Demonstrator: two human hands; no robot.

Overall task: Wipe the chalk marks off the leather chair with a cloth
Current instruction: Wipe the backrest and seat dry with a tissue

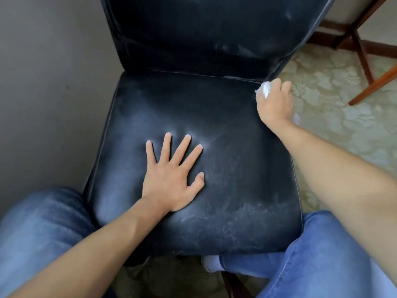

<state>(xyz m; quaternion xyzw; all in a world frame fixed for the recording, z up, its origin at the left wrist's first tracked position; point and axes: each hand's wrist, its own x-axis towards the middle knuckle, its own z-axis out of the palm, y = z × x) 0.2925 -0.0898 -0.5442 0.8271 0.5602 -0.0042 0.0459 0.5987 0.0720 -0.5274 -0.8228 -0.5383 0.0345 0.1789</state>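
Black leather chair [214,136] w/ chalky haze across the seat; heaviest residue near the front-right corner, fainter smears on the backrest upper right. Right hand [274,102] is at the seat's back-right corner, right where seat piping meets the backrest; fingers [277,83] curled round a bunched white cloth [264,88], a bit of it also poking out below the wrist. Left hand [171,179] flat on the seat middle, fingers spread straight, holding nothing, just bracing the cushion.

Judgement: she/he is working the seam corner, seat approx half done at best. To do it well: push a cloth fold into the piping groove, since chalk prob packs in there; wipe in one direction toward the front edge, not circles, else dust just respreads. Refold to a clean face often. Keep the left palm off unwiped areas, since it could smear chalk. Front-right corner + backrest look like they need passes next.
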